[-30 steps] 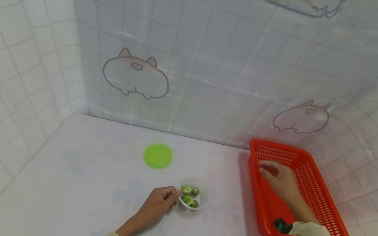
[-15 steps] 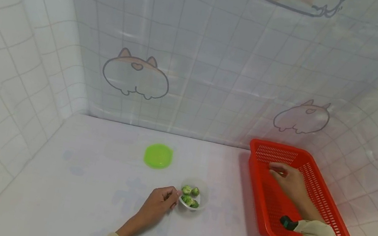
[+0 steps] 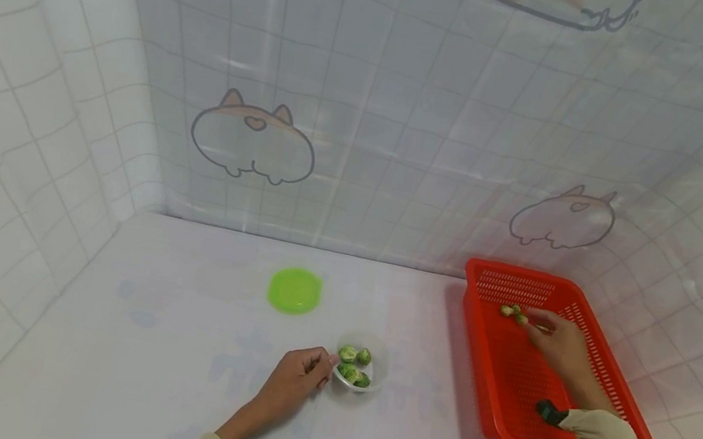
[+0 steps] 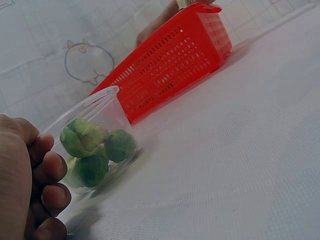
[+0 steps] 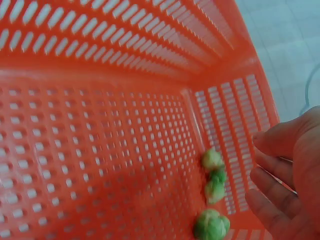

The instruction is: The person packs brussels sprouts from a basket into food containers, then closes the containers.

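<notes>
My left hand [image 3: 295,378] pinches the left rim of a clear plastic bowl [image 3: 380,362] on the table. Several Brussels sprouts [image 4: 82,137] lie in the bowl; the left wrist view shows them through its wall. My right hand [image 3: 558,346] is inside the red plastic basket [image 3: 480,372], near its far end, with thumb and fingers apart and nothing seen between them. Other Brussels sprouts [image 5: 212,192] lie on the basket floor along the end wall, just beside the right fingers; in the head view the hand partly covers this group.
A bright green round lid [image 3: 294,290] lies flat on the white table [image 3: 160,343], behind and left of the bowl. The basket stands at the right, close to the tiled-pattern curtain [image 3: 393,141]. That curtain surrounds the table at the back and sides.
My right hand has moved right inside the basket, and Brussels sprouts now show to the left of its fingertips. My left hand and the bowl have stayed put.
</notes>
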Demonstrator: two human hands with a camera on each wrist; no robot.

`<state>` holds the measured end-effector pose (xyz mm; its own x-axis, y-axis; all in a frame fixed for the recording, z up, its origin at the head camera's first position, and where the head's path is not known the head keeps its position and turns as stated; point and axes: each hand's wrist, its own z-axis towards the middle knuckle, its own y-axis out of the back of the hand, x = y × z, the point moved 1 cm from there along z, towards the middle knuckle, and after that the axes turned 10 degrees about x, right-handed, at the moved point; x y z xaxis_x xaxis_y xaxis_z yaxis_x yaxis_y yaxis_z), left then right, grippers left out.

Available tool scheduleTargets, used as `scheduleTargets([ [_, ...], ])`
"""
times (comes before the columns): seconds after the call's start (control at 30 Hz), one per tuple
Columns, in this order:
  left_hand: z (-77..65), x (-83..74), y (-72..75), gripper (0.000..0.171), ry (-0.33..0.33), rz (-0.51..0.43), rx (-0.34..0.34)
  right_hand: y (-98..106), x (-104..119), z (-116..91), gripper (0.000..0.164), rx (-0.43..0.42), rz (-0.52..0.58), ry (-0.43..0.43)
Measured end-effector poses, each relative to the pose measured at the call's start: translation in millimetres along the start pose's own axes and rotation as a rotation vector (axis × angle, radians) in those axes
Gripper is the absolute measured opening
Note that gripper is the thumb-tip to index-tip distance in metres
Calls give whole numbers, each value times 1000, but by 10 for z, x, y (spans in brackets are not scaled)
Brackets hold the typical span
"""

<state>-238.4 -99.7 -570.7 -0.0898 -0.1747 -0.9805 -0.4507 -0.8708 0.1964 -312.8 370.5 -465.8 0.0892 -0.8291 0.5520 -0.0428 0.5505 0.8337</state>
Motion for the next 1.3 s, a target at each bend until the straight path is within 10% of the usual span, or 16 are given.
scheduleTargets([
  [1.3, -32, -173, -26, 37, 41, -15, -12, 46, -490, 66, 42, 164, -121, -115],
])
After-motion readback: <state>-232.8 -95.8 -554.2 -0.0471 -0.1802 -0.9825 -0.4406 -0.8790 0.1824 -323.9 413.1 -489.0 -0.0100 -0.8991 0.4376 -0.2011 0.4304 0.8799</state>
